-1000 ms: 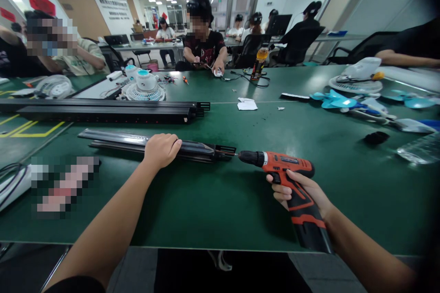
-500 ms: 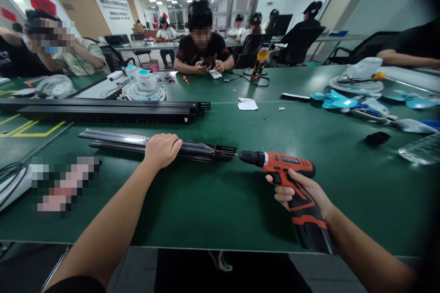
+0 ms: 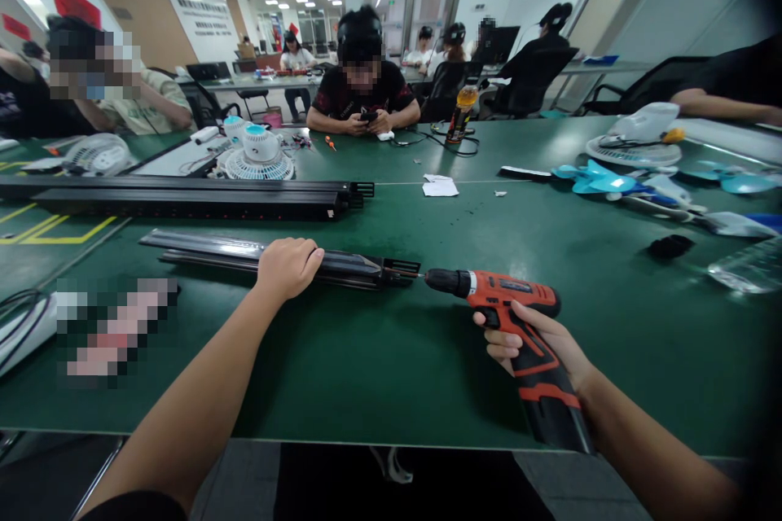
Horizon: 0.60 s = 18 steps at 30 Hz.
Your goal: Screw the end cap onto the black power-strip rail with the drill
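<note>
A long black profile piece point(image 3: 348, 267) with a slotted right end lies on the green table point(image 3: 379, 374). My left hand point(image 3: 288, 267) is wrapped over its middle from above, pressing it against the tabletop. My right hand point(image 3: 531, 334) grips an orange and black cordless drill point(image 3: 513, 289) by its handle. The drill points left, its chuck level with the slotted end of the piece. A thin bit reaches from the chuck into or against that end; the exact contact is too small to tell.
Longer black profiles point(image 3: 195, 202) lie behind, to the left. Fan parts point(image 3: 260, 151) stand beyond them, and blue fan blades point(image 3: 592, 177) lie on the right. A drink bottle point(image 3: 463, 114) stands at the back, near a person point(image 3: 363, 89) holding a phone. A white paper point(image 3: 440, 186) lies mid-table.
Both of my hands, the drill and the black piece stay practically in place. Across the table, the person has brought both hands together at the phone.
</note>
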Available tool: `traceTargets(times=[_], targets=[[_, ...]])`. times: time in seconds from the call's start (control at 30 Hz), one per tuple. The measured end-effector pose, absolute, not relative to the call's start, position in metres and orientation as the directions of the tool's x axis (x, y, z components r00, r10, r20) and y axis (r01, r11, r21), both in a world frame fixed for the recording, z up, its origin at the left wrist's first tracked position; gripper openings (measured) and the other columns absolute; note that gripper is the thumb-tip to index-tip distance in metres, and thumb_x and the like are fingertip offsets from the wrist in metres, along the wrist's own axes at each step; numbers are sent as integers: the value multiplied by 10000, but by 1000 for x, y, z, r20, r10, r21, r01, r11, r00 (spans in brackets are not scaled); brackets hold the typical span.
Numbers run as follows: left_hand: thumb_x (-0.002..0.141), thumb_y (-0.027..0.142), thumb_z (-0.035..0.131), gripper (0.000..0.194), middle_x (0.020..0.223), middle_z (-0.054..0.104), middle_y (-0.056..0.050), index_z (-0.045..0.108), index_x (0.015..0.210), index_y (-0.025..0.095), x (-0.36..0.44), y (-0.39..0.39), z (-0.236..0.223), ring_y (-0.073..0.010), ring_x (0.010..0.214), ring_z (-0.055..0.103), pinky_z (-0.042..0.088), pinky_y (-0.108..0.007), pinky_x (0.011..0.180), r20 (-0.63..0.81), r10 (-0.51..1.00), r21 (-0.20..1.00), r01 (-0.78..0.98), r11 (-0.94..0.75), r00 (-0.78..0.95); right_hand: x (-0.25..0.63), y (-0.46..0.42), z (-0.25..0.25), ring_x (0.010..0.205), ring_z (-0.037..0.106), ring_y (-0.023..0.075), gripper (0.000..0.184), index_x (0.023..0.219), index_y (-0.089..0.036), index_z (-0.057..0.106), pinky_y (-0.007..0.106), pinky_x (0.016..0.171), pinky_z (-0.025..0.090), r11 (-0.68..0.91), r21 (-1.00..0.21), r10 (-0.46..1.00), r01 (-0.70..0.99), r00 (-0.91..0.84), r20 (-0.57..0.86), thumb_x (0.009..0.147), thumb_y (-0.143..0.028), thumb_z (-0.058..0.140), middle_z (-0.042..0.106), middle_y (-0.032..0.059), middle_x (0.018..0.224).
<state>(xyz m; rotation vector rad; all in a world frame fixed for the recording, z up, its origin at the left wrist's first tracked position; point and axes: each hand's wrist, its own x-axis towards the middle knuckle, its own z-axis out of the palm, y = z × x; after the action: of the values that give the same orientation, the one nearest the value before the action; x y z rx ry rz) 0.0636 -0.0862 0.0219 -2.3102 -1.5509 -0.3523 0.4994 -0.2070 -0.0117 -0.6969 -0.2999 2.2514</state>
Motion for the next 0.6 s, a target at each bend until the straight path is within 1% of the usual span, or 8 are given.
traceTargets(times=[0.2,0.3,0.43,0.6], targets=[[1072,416,292,490,794,716,-77,677,858,202,64,-87,22,-258,760,639,366,-397,698,380,847,-138,929,-344,371,501,-206,-14,582,441,103,390,1056,-76,725,175,546,446,-686,-428,728,-589,-561,-394,850,-395,816,460,-29,606],[1072,417,292,491,796,720,-76,679,860,204,65,-87,23,-255,764,641,376,-395,705,382,847,-140,929,-342,370,501,-207,-12,587,445,98,385,1047,-90,724,166,551,448,-691,-429,723,-582,-568,-393,845,-400,831,457,-32,609],[1071,422,289,496,790,716,-80,678,853,205,65,-87,23,-256,756,639,382,-389,702,380,847,-136,928,-347,372,500,-208,-8,588,464,103,344,1047,-135,731,178,544,469,-686,-439,727,-580,-562,-393,852,-397,837,497,-19,631],[1065,425,293,494,783,714,-82,679,847,209,65,-87,23,-254,752,637,388,-384,698,387,847,-123,930,-346,366,502,-208,-9,581,532,112,376,1066,-123,749,183,525,500,-702,-432,712,-566,-571,-408,834,-397,864,565,-2,627]])
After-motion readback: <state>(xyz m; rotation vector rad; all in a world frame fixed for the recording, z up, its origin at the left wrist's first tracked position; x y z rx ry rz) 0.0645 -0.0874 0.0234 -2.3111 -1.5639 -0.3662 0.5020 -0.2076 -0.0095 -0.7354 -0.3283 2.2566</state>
